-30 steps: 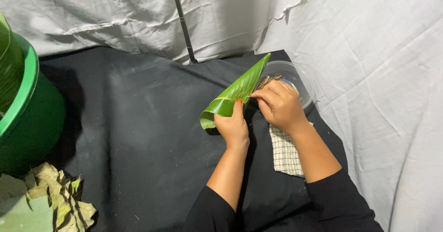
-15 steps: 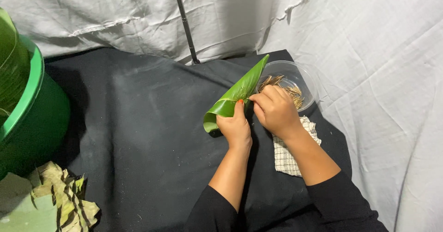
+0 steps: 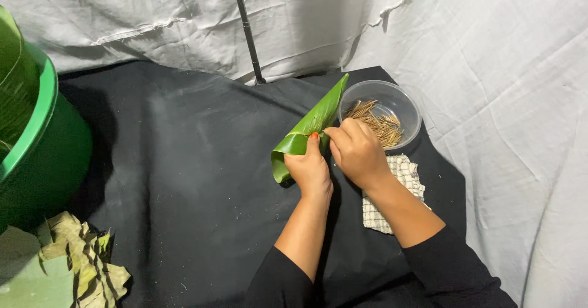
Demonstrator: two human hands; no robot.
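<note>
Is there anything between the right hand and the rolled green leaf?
Nothing visible. The right hand is already at the rolled green leaf, beside the left hand that holds it. The bowl of sticks lies behind them, not in between.

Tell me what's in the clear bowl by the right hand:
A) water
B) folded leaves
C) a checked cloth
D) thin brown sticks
D: the clear bowl holds a loose pile of thin brown sticks, just beyond the right hand; the checked cloth lies on the table beside it, and the rolled leaf is in the left hand.
</note>
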